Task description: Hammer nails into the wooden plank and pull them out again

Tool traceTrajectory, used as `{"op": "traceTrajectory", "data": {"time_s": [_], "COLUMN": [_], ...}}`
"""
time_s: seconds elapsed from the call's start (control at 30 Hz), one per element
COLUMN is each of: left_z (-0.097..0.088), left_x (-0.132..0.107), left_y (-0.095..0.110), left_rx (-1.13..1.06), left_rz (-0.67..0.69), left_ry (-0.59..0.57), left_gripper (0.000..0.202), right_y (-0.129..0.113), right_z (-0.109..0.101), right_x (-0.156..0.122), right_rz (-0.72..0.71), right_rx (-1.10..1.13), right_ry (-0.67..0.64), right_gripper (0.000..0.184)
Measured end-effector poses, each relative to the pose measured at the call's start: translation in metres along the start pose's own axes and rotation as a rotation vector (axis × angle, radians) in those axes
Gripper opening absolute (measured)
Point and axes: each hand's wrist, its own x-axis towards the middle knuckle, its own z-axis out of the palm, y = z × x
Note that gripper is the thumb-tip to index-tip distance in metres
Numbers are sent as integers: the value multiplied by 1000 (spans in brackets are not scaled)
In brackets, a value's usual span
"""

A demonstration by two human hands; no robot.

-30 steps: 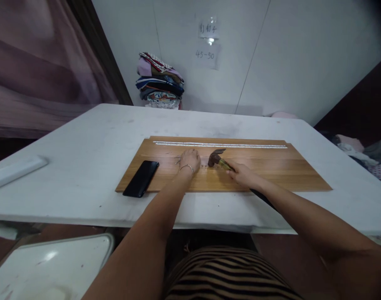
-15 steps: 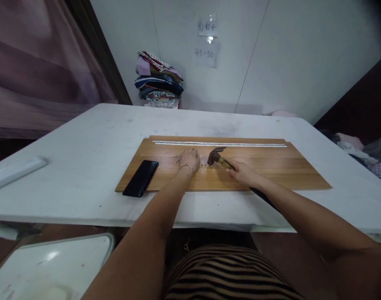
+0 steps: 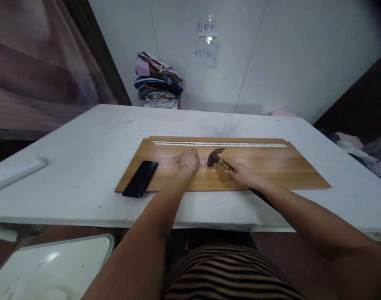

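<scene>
A wooden board (image 3: 271, 171) lies flat on the white table. My right hand (image 3: 242, 174) is wrapped round the handle of a claw hammer (image 3: 214, 157), whose head is just over the board's middle, claw pointing away. Left of the hammer head, my left hand (image 3: 189, 159) rests low on the board with its fingers curled; whether anything is pinched in them is hidden. Several nails (image 3: 177, 159) lie loose beside that hand. Between the hand and the hammer, small dark nail heads or holes (image 3: 204, 166) dot the wood.
A black phone (image 3: 140, 179) overlaps the board's left front corner. Two white strips (image 3: 218, 144) run along its far edge. On the white table (image 3: 84, 166), a white bar-shaped object (image 3: 17, 173) lies far left. Folded clothes (image 3: 159, 81) are stacked behind, and a white stool (image 3: 62, 266) stands below.
The hammer head has shifted very slightly, staying close above the board. Both hands hold nearly the same places, and the view has moved a little.
</scene>
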Motion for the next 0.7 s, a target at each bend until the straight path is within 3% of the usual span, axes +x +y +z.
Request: {"op": "traceTrajectory", "data": {"time_s": [0.33,0.7], "left_z": [3,1], "left_x": [2,1], "left_y": [-3,-2], "left_rx": [-37,-3], "left_rz": [0,8], "left_ry": [1,-3], "left_gripper": [30,31], "right_y": [-13,-2], "right_z": [-10,0], "right_x": [1,1], "right_rz": [3,-12], "right_rx": [-13,-23], "right_ry": [-19,-20], "right_gripper": [59,55]}}
